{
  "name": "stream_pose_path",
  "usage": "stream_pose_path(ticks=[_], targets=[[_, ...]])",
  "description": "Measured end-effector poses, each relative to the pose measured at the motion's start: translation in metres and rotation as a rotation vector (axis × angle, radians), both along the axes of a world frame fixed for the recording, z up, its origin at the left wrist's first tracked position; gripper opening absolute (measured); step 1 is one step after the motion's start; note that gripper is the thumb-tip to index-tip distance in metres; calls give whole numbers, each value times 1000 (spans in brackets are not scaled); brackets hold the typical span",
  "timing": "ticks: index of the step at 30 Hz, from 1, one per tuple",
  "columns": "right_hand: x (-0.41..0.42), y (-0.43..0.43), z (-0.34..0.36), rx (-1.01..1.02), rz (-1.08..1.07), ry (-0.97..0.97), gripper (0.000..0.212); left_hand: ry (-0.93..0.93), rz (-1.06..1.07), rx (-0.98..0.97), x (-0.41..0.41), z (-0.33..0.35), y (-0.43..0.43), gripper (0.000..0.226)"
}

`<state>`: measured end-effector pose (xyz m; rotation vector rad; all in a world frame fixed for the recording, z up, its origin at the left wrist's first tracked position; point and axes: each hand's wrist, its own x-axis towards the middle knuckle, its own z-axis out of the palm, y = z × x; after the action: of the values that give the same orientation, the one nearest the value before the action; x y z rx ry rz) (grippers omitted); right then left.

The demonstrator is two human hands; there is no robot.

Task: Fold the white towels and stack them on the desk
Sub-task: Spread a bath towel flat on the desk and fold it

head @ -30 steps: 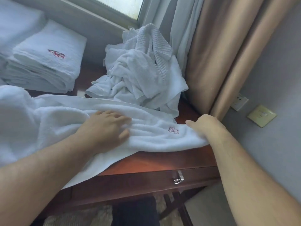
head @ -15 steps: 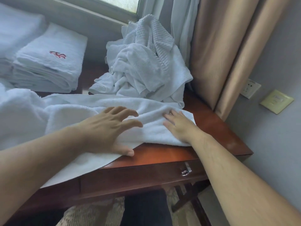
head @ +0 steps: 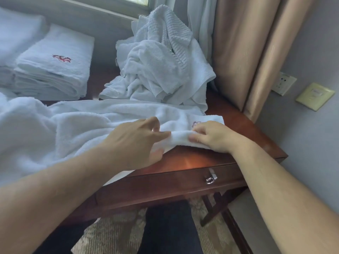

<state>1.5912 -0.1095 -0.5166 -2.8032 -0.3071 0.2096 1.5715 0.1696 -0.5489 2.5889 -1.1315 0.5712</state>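
A large white towel [head: 77, 125] lies spread across the wooden desk [head: 244, 129], its left part bunched and its near edge hanging over the front. My right hand [head: 211, 136] pinches the towel's near right edge, beside a small red embroidered mark. My left hand [head: 135, 142] rests on the towel just left of it, fingers spread and fairly straight, thumb near the desk edge. A stack of folded white towels [head: 55, 66] with a red emblem sits at the back left. A heap of unfolded white towels [head: 161, 63] is piled at the back middle.
Beige curtains [head: 244, 52] hang to the right of the heap, with a wall socket [head: 283, 83] and a switch plate [head: 316, 96] beyond. The desk has a drawer with a metal handle [head: 211, 177]. A window sill runs behind. My dark trouser legs and patterned carpet show below.
My right hand went from lying flat on the towel to pinching its near edge. My left hand slid right toward it. The view shifted slightly.
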Motion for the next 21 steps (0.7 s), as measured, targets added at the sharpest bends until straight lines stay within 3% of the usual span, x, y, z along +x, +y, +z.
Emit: stream_pose_path(ticks=[2,4,6,8,10,14,17,20,21], targets=[[9,-2,4,48,-67,78,48,-5,47,39,3,-5,-1,49],[14,-3,7,50,-127,143,56,-14,-52,37,2,-2,1,47],[21,-4,10,65,-165,211,48,-126,-119,19,1,-3,3,32],[26,-5,11,29,-193,262,22,-141,-101,41,1,-5,4,34],[29,-2,13,-6,-197,275,39,-54,-25,27,2,-10,3,38],[32,5,11,-66,-212,256,62,7,55,-53,10,-9,-1,16],[32,6,11,-33,-252,211,59,-23,87,58,18,-11,1,23],[31,5,12,-29,-257,173,49,14,96,16,16,-12,3,14],[30,6,12,-37,-256,175,49,44,103,-2,14,-12,2,23]])
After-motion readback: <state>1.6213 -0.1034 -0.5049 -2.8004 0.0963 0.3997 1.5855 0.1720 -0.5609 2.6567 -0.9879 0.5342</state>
